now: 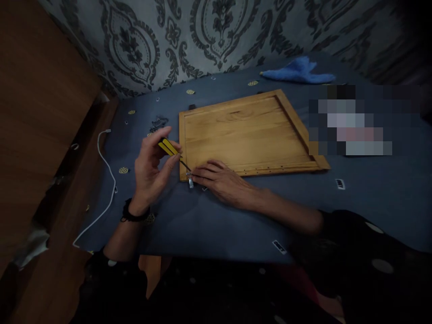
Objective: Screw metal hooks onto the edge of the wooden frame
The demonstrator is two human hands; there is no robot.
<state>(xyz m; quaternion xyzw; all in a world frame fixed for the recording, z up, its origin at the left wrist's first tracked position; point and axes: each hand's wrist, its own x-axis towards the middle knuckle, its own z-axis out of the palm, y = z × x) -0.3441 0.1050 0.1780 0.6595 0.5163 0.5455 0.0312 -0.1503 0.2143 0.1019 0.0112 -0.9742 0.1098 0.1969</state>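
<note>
The yellow-and-black screwdriver (168, 147) was in our left hand (150, 173), with the fingers closed around its handle. Its thin shaft pointed down and right, out of the fingers, to the near left corner of the wooden panel (243, 130). There a small metal bracket (191, 181) stood at the panel's edge, just under the tip. Our right hand (222, 180) lay flat beside it, fingers stretched, the fingertips touching the bracket. The panel lay on a dark blue cloth (236, 220), and a white cable (107, 173) was at the left.
</note>
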